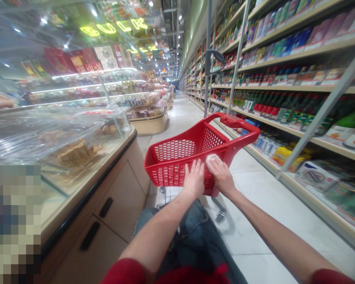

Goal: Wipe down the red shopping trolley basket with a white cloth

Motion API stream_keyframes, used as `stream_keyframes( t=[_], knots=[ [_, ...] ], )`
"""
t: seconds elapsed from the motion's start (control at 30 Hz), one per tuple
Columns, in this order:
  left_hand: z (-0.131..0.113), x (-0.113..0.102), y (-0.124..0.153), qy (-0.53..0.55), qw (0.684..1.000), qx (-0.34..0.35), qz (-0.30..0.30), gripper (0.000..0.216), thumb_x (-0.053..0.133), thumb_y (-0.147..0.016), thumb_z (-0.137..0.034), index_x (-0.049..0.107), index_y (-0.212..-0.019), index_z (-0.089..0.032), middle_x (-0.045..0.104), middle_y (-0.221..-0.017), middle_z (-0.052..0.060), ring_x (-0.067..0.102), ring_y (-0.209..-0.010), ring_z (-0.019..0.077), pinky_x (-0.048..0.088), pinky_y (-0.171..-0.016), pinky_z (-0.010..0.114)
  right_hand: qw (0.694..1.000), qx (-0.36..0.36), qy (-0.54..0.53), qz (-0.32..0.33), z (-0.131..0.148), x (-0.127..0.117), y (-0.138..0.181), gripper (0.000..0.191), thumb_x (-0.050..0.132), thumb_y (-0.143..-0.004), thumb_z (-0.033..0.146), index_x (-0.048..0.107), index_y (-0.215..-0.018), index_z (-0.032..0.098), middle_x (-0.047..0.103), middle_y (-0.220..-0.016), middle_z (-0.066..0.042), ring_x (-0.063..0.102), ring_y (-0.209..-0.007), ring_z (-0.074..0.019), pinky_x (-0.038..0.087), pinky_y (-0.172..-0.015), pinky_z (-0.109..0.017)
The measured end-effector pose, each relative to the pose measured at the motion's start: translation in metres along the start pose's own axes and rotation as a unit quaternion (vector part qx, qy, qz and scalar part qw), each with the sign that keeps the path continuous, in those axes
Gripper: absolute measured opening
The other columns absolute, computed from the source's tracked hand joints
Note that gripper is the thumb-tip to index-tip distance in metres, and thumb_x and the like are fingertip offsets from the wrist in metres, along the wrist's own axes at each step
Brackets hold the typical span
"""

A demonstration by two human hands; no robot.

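A red plastic shopping cart point(177, 167) with perforated sides stands crosswise in front of me, its handle up at the right. My left hand point(194, 179) lies on the near side wall, fingers stretched out and holding nothing. Just to its right, my right hand point(220, 173) presses a crumpled white cloth or tissue point(213, 158) against the cart near the handle end. The basket looks bare where I can see into it. Below it, a caster wheel point(221, 216) rests on the floor.
At the left runs a wooden counter point(115, 189) with clear covers over packaged food. Tall shelves point(284, 86) of bottles and cans line the right side, with a slanted grey post point(322, 122). A tiled aisle point(180, 106) stretches away between them. A food display point(148, 122) stands farther off.
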State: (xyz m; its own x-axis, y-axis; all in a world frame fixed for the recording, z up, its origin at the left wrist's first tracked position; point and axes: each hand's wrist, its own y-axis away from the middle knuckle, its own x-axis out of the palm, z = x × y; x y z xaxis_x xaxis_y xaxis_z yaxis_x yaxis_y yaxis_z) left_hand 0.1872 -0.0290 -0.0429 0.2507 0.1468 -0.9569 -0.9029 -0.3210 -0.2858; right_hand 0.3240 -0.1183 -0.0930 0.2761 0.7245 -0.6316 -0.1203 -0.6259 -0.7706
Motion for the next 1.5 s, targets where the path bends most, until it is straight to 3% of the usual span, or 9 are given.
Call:
stream_keyframes(
  t=[0.13,0.37,0.47,0.63,0.87,1.13,1.23,1.4,1.5],
  knots=[
    [-0.004,-0.007,-0.009,-0.005,0.999,0.020,-0.031,0.065,0.037,-0.074,-0.016,0.020,-0.136,-0.007,0.015,-0.146,0.013,0.008,-0.134,0.0251,0.011,-0.106,0.054,0.997,0.029,-0.008,-0.072,-0.013,-0.017,-0.027,0.047,0.033,-0.081,0.007,0.047,-0.125,0.019,0.044,-0.133,-0.008,0.027,-0.129,-0.0192,0.024,-0.103,-0.042],
    [-0.019,-0.011,-0.015,-0.019,0.997,0.056,-0.052,0.067,0.038,-0.074,-0.018,0.018,-0.137,-0.007,0.016,-0.146,0.012,0.008,-0.134,0.0255,0.011,-0.106,0.053,1.000,0.011,0.009,0.025,-0.016,-0.002,-0.003,0.042,0.035,-0.084,0.013,0.049,-0.123,0.019,0.050,-0.127,-0.009,0.037,-0.124,-0.0224,0.031,-0.098,-0.044],
    [-0.017,-0.011,-0.015,-0.011,0.998,0.052,-0.033,0.065,0.037,-0.075,-0.019,0.019,-0.137,-0.007,0.015,-0.147,0.012,0.009,-0.134,0.0251,0.011,-0.106,0.053,1.000,-0.001,0.014,0.009,-0.020,-0.011,0.001,0.043,0.034,-0.084,0.012,0.049,-0.123,0.018,0.050,-0.127,-0.009,0.036,-0.125,-0.0221,0.032,-0.098,-0.042],
    [0.000,-0.011,-0.022,-0.013,1.000,-0.014,0.018,0.070,0.039,-0.073,-0.018,0.016,-0.138,-0.008,0.011,-0.148,0.011,0.005,-0.135,0.0255,0.007,-0.107,0.053,0.996,0.041,0.039,-0.074,-0.040,-0.040,-0.030,0.046,0.035,-0.083,0.010,0.045,-0.127,0.017,0.044,-0.133,-0.009,0.026,-0.130,-0.0211,0.025,-0.103,-0.041],
    [0.024,-0.008,-0.024,-0.012,0.991,-0.091,0.094,0.078,0.044,-0.067,-0.020,0.015,-0.139,-0.010,0.009,-0.148,0.010,0.006,-0.135,0.0250,0.009,-0.106,0.054,0.997,0.004,0.081,0.001,-0.059,-0.039,-0.048,0.040,0.034,-0.085,0.012,0.049,-0.122,0.018,0.047,-0.130,-0.008,0.032,-0.126,-0.0229,0.025,-0.101,-0.044],
    [0.052,-0.007,-0.018,0.012,0.984,-0.149,0.095,0.075,0.044,-0.070,-0.021,0.014,-0.138,-0.011,0.014,-0.147,0.010,0.011,-0.135,0.0236,0.013,-0.106,0.053,0.978,0.159,0.130,-0.020,-0.132,-0.069,-0.070,0.041,0.033,-0.084,0.014,0.047,-0.123,0.016,0.046,-0.130,-0.013,0.032,-0.124,-0.0292,0.027,-0.095,-0.052],
    [0.066,-0.003,-0.012,0.003,0.981,-0.170,0.093,0.076,0.044,-0.068,-0.019,0.015,-0.138,-0.011,0.016,-0.147,0.010,0.012,-0.134,0.0238,0.013,-0.105,0.054,0.984,0.146,0.106,-0.014,-0.118,-0.058,-0.077,0.040,0.032,-0.084,0.015,0.050,-0.120,0.015,0.048,-0.128,-0.013,0.033,-0.123,-0.0285,0.029,-0.095,-0.051],
    [0.075,-0.003,-0.002,-0.006,0.983,-0.157,0.100,0.077,0.042,-0.067,-0.017,0.014,-0.138,-0.011,0.014,-0.147,0.009,0.011,-0.135,0.0226,0.012,-0.105,0.054,0.997,0.007,0.052,0.063,-0.054,-0.029,-0.076,0.039,0.032,-0.085,0.014,0.050,-0.120,0.018,0.049,-0.128,-0.008,0.035,-0.123,-0.0219,0.029,-0.098,-0.041],
    [0.080,-0.003,0.006,-0.008,0.984,-0.148,0.103,0.079,0.043,-0.066,-0.017,0.014,-0.139,-0.011,0.013,-0.147,0.009,0.008,-0.135,0.0234,0.010,-0.106,0.054,0.994,-0.027,0.061,0.083,-0.048,-0.030,-0.071,0.042,0.033,-0.084,0.013,0.047,-0.123,0.020,0.047,-0.130,-0.007,0.035,-0.124,-0.0212,0.028,-0.098,-0.041]
  ],
)
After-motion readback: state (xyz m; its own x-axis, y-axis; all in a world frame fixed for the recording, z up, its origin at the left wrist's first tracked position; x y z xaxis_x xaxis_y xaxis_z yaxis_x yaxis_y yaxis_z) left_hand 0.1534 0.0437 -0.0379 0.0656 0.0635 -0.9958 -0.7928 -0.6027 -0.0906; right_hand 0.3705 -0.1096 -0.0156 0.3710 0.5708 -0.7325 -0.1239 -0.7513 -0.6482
